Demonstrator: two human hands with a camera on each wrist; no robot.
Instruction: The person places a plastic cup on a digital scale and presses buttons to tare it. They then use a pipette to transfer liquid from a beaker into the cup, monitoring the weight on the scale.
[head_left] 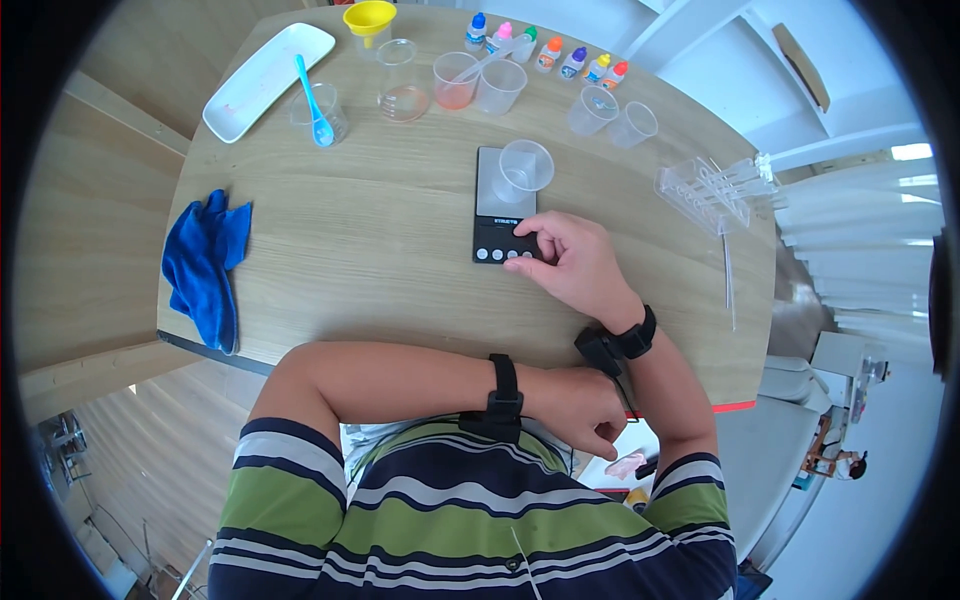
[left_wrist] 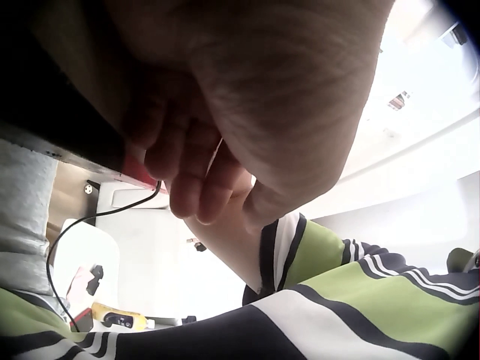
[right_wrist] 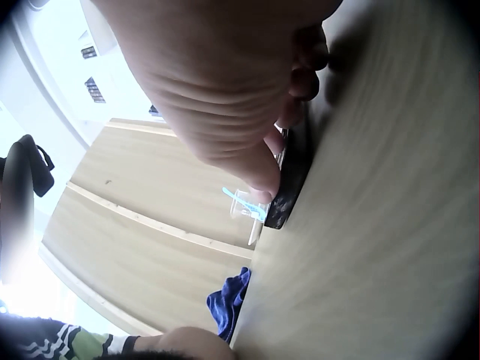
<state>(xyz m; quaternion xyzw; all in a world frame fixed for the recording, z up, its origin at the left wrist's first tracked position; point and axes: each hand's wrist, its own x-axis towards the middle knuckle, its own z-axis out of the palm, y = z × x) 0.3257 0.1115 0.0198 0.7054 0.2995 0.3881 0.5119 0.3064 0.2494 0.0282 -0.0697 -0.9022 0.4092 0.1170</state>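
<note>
A black pocket scale with a metal plate lies mid-table, a clear plastic cup standing on its plate. My right hand rests at the scale's near right corner: the index fingertip touches by the display and the thumb lies at the row of round buttons. In the right wrist view the thumb meets the edge of the scale. Held in front of the body at the table's near edge, my left hand is empty, its fingers loosely curled. It sits beside the right wrist's camera strap.
Several clear cups, one with pink liquid, stand along the back with small dropper bottles. At back left are a white tray, a yellow funnel and a blue spoon. A blue cloth lies left, a clear rack right.
</note>
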